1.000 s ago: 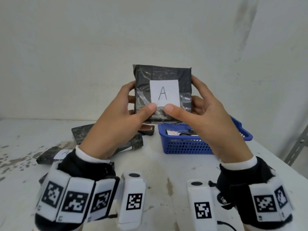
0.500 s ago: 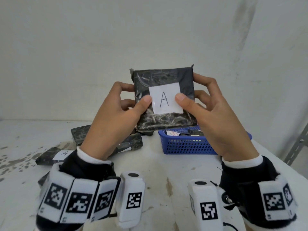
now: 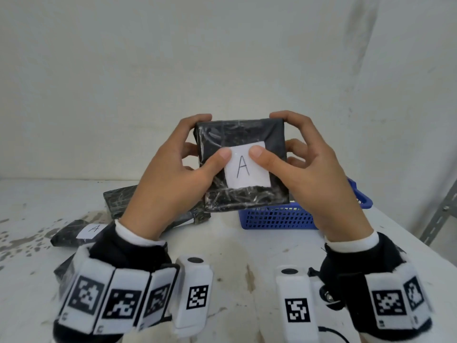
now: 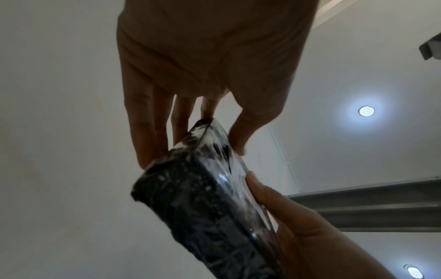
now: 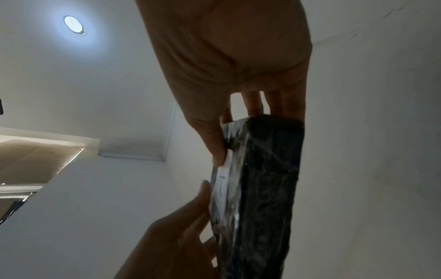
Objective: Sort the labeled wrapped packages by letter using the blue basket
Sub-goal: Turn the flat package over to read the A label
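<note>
From my head view the white paper label [image 3: 246, 167] reads A, which the wrist views blur, as my left hand [image 3: 170, 184] and right hand [image 3: 314, 179] clamp the black plastic-wrapped package [image 3: 241, 164] between them, above the blue plastic basket's [image 3: 277, 217] near wall.

You've got a white table [image 3: 247, 256] stained and flaking along its left edge, a plain white wall [image 3: 222, 58] behind it, a grey metal rack upright [image 3: 440, 219] off its right edge, and round ceiling lights [image 4: 366, 111] overhead.
</note>
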{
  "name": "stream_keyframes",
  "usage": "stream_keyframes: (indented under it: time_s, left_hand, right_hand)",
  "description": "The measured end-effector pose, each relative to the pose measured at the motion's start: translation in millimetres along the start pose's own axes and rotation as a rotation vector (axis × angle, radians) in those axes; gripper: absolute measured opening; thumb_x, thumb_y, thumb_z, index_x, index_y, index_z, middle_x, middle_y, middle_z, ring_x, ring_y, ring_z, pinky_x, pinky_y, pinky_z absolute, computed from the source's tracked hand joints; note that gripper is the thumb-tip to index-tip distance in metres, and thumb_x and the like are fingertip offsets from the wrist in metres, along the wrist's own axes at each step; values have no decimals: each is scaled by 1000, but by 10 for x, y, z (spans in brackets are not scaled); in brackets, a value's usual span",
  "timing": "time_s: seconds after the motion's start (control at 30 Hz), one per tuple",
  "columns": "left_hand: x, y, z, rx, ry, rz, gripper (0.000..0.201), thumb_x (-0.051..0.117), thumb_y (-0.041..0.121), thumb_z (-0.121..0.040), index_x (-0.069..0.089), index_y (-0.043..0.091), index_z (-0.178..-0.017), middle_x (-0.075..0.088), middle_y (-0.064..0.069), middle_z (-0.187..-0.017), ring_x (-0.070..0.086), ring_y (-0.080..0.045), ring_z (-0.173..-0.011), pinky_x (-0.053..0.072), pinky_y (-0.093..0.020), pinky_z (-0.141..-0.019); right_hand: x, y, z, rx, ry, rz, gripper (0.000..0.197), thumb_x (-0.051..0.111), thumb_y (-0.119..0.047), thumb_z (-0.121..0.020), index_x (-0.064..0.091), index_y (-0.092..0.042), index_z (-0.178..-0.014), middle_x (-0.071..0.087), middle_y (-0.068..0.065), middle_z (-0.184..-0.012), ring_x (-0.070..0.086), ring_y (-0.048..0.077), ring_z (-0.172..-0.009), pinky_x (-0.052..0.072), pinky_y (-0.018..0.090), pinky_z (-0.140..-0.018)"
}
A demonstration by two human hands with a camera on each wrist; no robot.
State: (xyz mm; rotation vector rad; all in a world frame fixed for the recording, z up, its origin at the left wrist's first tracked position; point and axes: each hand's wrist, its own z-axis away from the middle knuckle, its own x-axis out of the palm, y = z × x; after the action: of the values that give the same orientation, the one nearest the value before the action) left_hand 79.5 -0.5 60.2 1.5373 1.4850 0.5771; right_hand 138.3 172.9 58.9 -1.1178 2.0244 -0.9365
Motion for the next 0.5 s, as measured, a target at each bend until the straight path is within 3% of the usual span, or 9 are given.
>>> stream_keyframes:
  time_s: [0.07,0.17,0.33,0.43,0.5]
  left_hand:
    - [6,-12,-6,4,25,-4,34,68,42,-84,53,49,-113,71,8,-93,71,-12,-75,60,-44,-73]
    - [9,-17,-12,-6,39,-1,24,66,43,-85,54,47,-105,71,6,-88,71,-13,-74,60,-46,-73]
    - [8,-12,-14,-13,48,-4,15,62,44,-88,56,43,-102,70,6,-80,69,-12,-67,59,-49,-75]
    - [9,-8,-11,-1,41,-6,12,59,42,-90,58,42,-102,69,6,-78,66,-11,-69,58,-50,-75]
    - [8,-2,-15,20,20,-31,18,57,45,-91,57,46,-109,67,11,-80,64,-1,-70,57,-40,-73]
  right_hand:
    - [15,-3,4,-11,4,22,43,78,-29,-84,57,-41,-119,74,6,-90,75,30,-80,63,52,-68]
    - [39,-20,10,-26,24,46,36,76,-33,-86,59,-38,-117,74,11,-84,72,34,-78,61,54,-67]
    - [13,-39,16,-13,10,34,22,70,-39,-90,63,-36,-111,74,18,-80,67,46,-82,58,57,-76]
    - [-7,-49,12,1,11,39,20,69,-39,-89,63,-31,-106,76,8,-80,70,32,-70,61,45,-70]
    - [-25,-39,5,10,12,40,21,72,-38,-86,61,-27,-101,76,0,-85,68,23,-66,59,38,-64]
